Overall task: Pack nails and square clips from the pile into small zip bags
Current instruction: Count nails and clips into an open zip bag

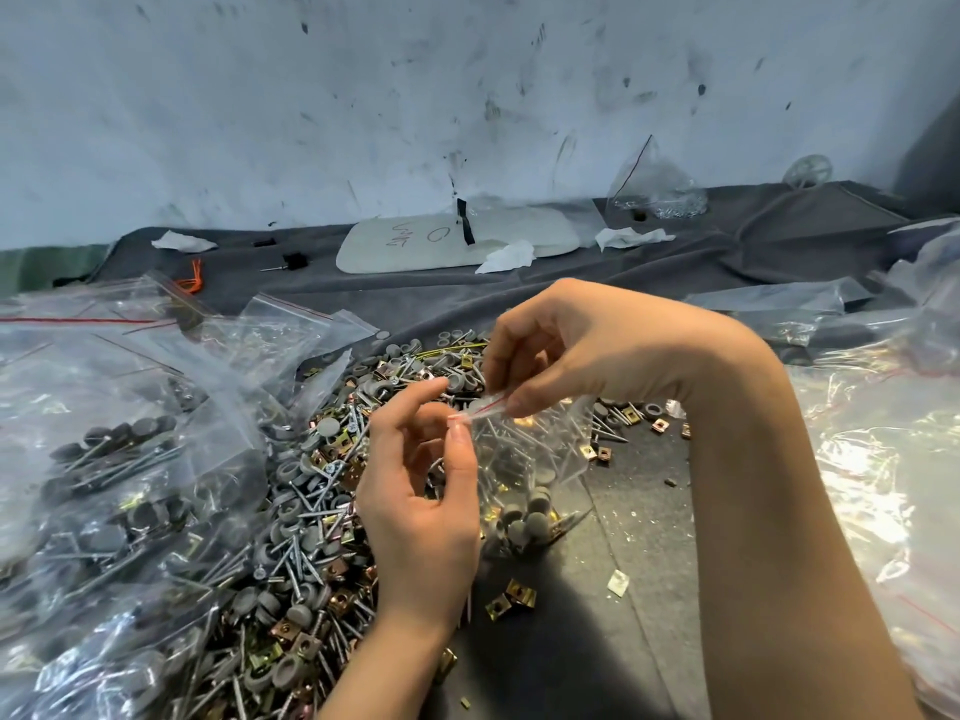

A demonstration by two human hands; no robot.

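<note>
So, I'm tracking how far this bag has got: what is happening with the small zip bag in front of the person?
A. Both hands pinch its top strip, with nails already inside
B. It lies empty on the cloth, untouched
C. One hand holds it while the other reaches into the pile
A: the left hand and right hand both pinch the red-lined top of the small zip bag, and nails show through it.

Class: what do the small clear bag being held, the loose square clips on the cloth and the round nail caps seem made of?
Small clear zip bag: thin glossy plastic film; see-through, crinkled, with glare.
Brass-coloured square clips: probably plated sheet metal, given their yellowish shine and folded edges.
Round grey nail caps: likely matt plastic or rubber; no shine.
</note>
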